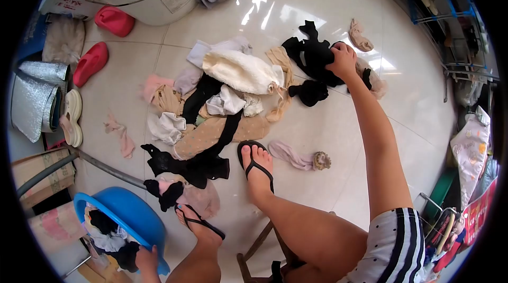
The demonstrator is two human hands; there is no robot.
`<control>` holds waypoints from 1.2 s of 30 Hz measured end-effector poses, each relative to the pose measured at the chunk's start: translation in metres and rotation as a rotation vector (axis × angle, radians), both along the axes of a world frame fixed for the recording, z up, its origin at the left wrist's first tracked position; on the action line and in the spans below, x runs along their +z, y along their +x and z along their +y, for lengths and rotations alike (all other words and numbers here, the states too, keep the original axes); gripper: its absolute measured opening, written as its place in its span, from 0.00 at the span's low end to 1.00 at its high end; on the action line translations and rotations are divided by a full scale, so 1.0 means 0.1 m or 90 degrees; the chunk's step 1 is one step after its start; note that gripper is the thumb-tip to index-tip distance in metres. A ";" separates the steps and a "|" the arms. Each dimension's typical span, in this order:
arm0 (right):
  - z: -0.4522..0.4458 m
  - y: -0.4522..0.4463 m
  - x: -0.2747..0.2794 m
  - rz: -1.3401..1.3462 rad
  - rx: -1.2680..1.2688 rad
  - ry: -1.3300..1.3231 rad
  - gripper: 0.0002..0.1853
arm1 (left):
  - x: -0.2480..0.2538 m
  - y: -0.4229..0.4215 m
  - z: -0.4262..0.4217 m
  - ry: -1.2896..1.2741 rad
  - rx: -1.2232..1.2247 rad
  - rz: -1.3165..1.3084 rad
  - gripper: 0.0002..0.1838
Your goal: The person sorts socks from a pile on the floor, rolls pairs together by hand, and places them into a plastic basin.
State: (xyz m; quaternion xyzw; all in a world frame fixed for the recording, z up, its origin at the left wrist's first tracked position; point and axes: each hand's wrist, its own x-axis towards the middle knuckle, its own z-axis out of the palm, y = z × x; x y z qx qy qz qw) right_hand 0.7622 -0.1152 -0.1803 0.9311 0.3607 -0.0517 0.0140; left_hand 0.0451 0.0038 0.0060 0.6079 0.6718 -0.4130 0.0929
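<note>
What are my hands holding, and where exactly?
Your left hand holds the blue basin by its near rim. Your right hand is on the black clothing, at its right side; whether it grips is unclear.

In the upper right of the frame, black garments (316,58) are showing solid and dark against the whitish floor (338,124). At the centre, I am seeing plain cream on the thick cloth (238,71), while the tan fabric (203,137) below is carrying pale dots. The thin sock (288,153) right of centre is looking pale lilac. My sleeve (391,240), lower right, is showing white with black stripes and small dark dots; my flip-flops (256,165) are showing plain black. Lower left, the basin (145,209) is gleaming bright blue; upper left, the clogs (91,64) are glowing pinkish red and the bucket (151,0) is bearing black lettering on white.
</note>
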 end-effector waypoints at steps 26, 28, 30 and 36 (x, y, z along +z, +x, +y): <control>0.66 -3.15 1.08 1.166 -0.050 0.358 0.23 | 1.06 0.11 0.19 0.261 0.775 -1.377 0.26; 0.82 -3.38 1.22 1.238 0.033 0.285 0.29 | 0.97 0.25 0.20 0.175 0.761 -1.472 0.25; 0.92 -3.66 1.35 1.266 0.229 0.230 0.42 | 0.89 0.39 0.21 0.085 0.745 -1.527 0.25; 0.98 -4.39 1.53 1.449 0.424 0.169 0.29 | 0.79 0.54 0.23 -0.042 0.730 -1.583 0.24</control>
